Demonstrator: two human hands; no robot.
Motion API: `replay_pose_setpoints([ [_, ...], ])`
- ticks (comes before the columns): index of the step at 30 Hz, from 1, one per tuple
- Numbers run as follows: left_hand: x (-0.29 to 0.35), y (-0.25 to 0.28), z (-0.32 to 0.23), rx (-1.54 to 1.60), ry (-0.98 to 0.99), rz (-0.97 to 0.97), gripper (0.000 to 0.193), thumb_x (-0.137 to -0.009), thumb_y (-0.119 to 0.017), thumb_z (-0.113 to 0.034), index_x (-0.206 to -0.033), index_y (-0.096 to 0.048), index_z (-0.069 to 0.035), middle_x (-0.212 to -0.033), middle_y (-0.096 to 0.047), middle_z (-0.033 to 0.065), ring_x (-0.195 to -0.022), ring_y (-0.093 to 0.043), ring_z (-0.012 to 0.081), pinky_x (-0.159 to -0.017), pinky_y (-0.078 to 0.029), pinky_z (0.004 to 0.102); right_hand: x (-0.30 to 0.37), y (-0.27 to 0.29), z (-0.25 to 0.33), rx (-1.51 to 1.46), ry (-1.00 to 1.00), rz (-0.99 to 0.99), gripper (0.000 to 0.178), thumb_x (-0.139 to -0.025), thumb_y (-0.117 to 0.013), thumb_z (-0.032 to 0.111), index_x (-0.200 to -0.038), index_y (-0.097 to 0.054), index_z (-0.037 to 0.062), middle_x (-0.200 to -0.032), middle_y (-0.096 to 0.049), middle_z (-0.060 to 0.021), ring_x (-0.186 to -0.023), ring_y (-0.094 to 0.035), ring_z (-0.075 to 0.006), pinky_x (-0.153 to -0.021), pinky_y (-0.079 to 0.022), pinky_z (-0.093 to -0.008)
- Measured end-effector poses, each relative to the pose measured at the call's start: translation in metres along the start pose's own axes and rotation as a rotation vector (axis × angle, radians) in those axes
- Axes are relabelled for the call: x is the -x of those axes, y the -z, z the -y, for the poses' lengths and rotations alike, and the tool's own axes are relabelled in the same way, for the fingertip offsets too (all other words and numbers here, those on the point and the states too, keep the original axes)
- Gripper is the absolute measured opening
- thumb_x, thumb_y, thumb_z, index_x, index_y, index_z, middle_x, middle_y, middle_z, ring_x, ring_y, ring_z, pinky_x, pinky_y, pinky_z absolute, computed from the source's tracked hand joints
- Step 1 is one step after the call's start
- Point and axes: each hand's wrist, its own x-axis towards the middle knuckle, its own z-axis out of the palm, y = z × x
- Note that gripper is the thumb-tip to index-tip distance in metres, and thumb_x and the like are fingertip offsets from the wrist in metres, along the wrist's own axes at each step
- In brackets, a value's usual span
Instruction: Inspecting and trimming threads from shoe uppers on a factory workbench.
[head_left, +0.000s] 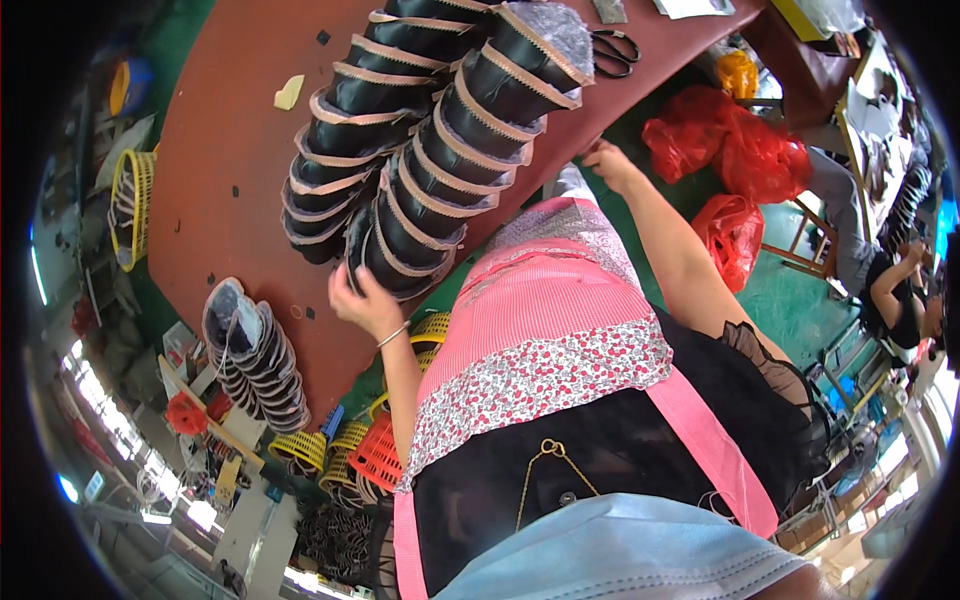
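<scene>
Two long rows of nested black shoe uppers (420, 190) with grey fleecy lining and beige zigzag edges lie side by side on the red-brown table (230, 230). At the near end of the right row, my left hand (368, 302) has its curled fingers at the rim of the last upper. Some of its fingertips are hidden against the lining. My right hand (614, 170) is closed at the table's right edge, apart from the rows. What its fingers hold, if anything, is too small to make out.
A smaller stack of lined uppers (255, 355) stands at the table's left corner. Black-handled scissors (615, 52) lie at the far edge. Yellow baskets (300, 450) and a red basket (378, 452) sit below. Red plastic bags (735, 150) are at the right, near another person (890, 290).
</scene>
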Motion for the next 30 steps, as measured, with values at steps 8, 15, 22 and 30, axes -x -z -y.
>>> replay_pose_setpoints([
  [8, 0.037, -0.049, -0.107, 0.871, 0.779, 1.598, 0.05, -0.108, -0.043, -0.041, -0.131, -0.06, 0.0, -0.128, -0.066, 0.0138, -0.12, -0.063, 0.0231, -0.104, -0.048, 0.035, 0.145, -0.108, 0.036, -0.203, -0.256, 0.683, 0.03, -0.1, -0.061, 0.02, -0.117, -0.066, -0.0034, -0.117, -0.068, -0.0126, -0.113, -0.064, -0.0245, -0.1, -0.052, -0.0363],
  [15, -0.014, -0.036, -0.186, 1.716, 0.975, 1.015, 0.042, -0.108, -0.047, -0.034, -0.133, -0.055, -0.001, -0.124, -0.065, 0.0084, -0.117, -0.059, 0.0156, -0.103, -0.044, 0.0326, 0.2, -0.109, 0.151, -0.506, 0.063, 0.619, 0.035, -0.104, -0.054, 0.021, -0.123, -0.059, -0.0079, -0.123, -0.066, -0.0162, -0.117, -0.063, -0.0233, -0.098, -0.053, -0.0336],
  [22, -0.04, -0.005, -0.232, 1.418, 0.275, 1.071, 0.029, -0.108, -0.048, -0.021, -0.111, -0.067, 0.002, -0.076, -0.06, -0.0005, -0.071, -0.055, 0.0062, -0.071, -0.045, 0.0204, 0.213, -0.109, 0.221, 0.807, 0.976, -0.059, 0.035, -0.107, -0.048, 0.025, -0.119, -0.064, -0.0033, -0.119, -0.064, -0.0156, -0.115, -0.061, -0.027, -0.098, -0.048, -0.0405],
  [30, -0.031, -0.078, -0.279, 1.431, 0.577, 0.998, 0.028, -0.106, -0.05, -0.019, -0.112, -0.067, 0.002, -0.086, -0.069, 0.0044, -0.079, -0.066, 0.0104, -0.074, -0.052, 0.0221, 0.175, -0.108, 0.275, 0.492, 0.751, 0.513, 0.02, -0.101, -0.057, 0.006, -0.112, -0.069, -0.005, -0.108, -0.072, -0.0113, -0.101, -0.066, -0.017, -0.09, -0.051, -0.0287],
])
